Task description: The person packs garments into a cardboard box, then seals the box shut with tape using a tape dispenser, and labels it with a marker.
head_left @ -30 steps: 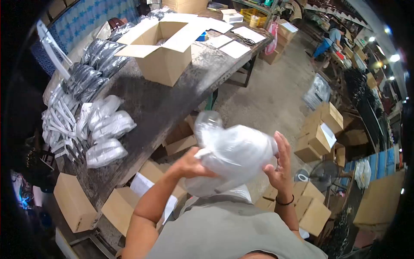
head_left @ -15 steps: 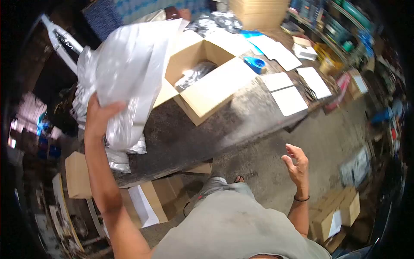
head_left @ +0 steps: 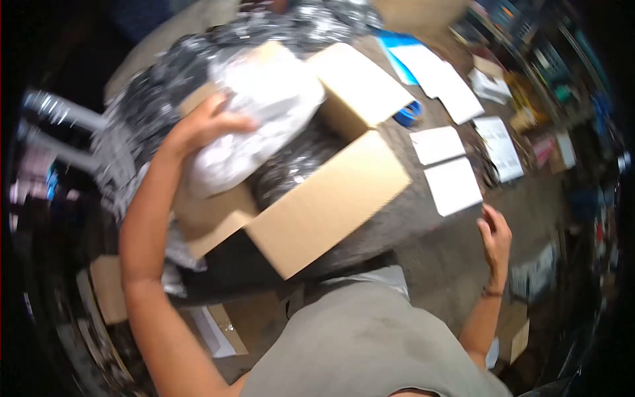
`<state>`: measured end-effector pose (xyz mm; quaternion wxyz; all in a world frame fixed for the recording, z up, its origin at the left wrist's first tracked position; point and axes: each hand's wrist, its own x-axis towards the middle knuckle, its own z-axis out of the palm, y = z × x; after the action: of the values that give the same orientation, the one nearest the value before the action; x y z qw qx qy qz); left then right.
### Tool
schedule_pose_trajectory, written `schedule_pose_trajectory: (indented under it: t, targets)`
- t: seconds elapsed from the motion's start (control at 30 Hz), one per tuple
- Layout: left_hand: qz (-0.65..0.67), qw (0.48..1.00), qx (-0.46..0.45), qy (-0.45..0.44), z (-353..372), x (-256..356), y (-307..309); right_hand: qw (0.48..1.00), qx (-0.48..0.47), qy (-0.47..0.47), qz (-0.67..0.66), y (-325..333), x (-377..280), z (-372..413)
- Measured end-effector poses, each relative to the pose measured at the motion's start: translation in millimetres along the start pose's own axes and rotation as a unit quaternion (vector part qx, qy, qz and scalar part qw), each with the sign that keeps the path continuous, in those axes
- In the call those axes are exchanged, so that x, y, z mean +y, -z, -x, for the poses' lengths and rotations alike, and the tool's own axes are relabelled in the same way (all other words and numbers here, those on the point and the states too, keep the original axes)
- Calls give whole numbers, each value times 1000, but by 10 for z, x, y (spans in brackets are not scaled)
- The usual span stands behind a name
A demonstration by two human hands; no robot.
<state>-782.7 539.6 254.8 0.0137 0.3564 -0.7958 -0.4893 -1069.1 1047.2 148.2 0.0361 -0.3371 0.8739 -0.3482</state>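
Observation:
My left hand [head_left: 202, 129] is closed on a whitish plastic bag [head_left: 274, 92], its thumb lying across the near side and the other fingers partly hidden. The bag hangs over the left part of an open cardboard box [head_left: 337, 198] with its flaps spread outward. Inside the box lies a dark bundle in shiny plastic [head_left: 284, 175], partly covered by the bag. Away to the right, my right hand [head_left: 496, 238] is empty, thumb and fingers apart, just off the table's edge near a white sheet [head_left: 454, 186].
Black plastic-wrapped bundles [head_left: 264, 30] are heaped behind the box. A blue tape roll [head_left: 409, 114] sits right of it, beside white papers [head_left: 440, 79] on the dark table [head_left: 370, 228]. Cardboard [head_left: 254, 317] lies below the table, and shelving [head_left: 549, 66] stands at the right.
My left hand has brought the plastic bag rightward, over the box. The box appears nearer and larger as my view shifted. My right hand has moved toward the papers at the table's edge.

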Motion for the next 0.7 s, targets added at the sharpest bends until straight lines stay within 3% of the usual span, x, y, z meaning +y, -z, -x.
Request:
schedule_pose_trajectory:
  t: [0.03,0.07,0.1,0.2,0.3,0.37,0.43,0.47,0.5,0.53,0.57,0.6,0.63,0.67,0.7]
  targets:
    - [-42,999,-13,-7,-177,-41,-34,1000,4,-5,5,32,108,-80]
    - [-4,1000,1,17,-149,69,-173,1000,18,-17,19,63,228,-205]
    - [71,995,-75,9,-234,137,-259,998,20,-39,40,118,350,-305]
    - [30,999,-5,32,-620,-328,-51,991,76,-91,54,155,1127,-639]
    - [16,996,-37,86,-716,-549,153,984,104,-133,55,170,1684,-926]
    - [94,992,-60,64,-788,-871,296,987,86,-107,86,36,2081,-1136]
    - [23,992,-9,127,-1025,-1592,507,984,52,-91,141,-97,2420,-1347]
    - [11,990,-31,141,-937,-1022,95,976,8,-148,162,-155,2280,-1524]
    - [-50,989,-12,135,-987,-1057,15,974,-20,-151,166,-191,2188,-1626]
    - [-54,990,-45,119,-920,-731,-196,975,-35,-101,195,-277,2465,-1694]
    - [-93,994,-8,52,-877,-714,-262,975,-35,-76,208,-390,2811,-1787]
    - [-28,996,-6,80,-826,-636,-301,965,-28,-28,260,-444,2942,-1836]
    - [-34,991,-23,127,-821,-644,-247,957,-76,-125,251,-491,2909,-1913]
    - [-145,980,1,136,-796,-647,-213,951,-86,-144,260,-538,2959,-1904]
    - [-338,932,55,121,-822,-703,-172,938,-106,-162,289,-548,2958,-1871]
